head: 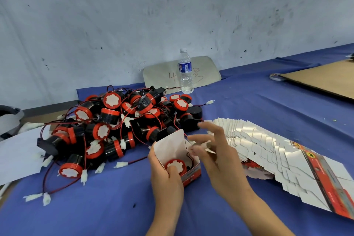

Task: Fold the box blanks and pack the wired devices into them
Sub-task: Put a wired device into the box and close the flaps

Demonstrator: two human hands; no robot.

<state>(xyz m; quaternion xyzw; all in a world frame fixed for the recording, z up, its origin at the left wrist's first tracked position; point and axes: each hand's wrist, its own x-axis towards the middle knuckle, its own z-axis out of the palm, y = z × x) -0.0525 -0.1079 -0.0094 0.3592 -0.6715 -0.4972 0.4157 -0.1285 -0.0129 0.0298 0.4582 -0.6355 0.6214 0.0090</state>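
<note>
Blue cloth covers the table (249,113), which runs back to a scuffed grey wall across the upper half of the frame. Only the head view is given. Left of centre lies a heap of wired devices (118,126), black cylinders with red rims and white caps, their red and black leads and white plugs trailing toward the lower left. At lower centre the left hand (164,174) grips a small folded box (183,161) from the side, fingers curled round its wall and thumb pressing on the red-and-white cap of the device (175,165) sitting inside; the box's white flap stands up behind. Just right of it the right hand (216,151) hovers over the open box, pinching a white connector (206,144) between thumb and fingertips, the other fingers spread loosely. To the right a fanned row of flat box blanks (268,151) stretches toward the lower right edge, white sides up with a red printed strip showing. A water bottle (185,72) stands at upper centre before a grey board (208,71). Brown cardboard (325,80) lies at the right edge, white paper (17,155) at the left.
</note>
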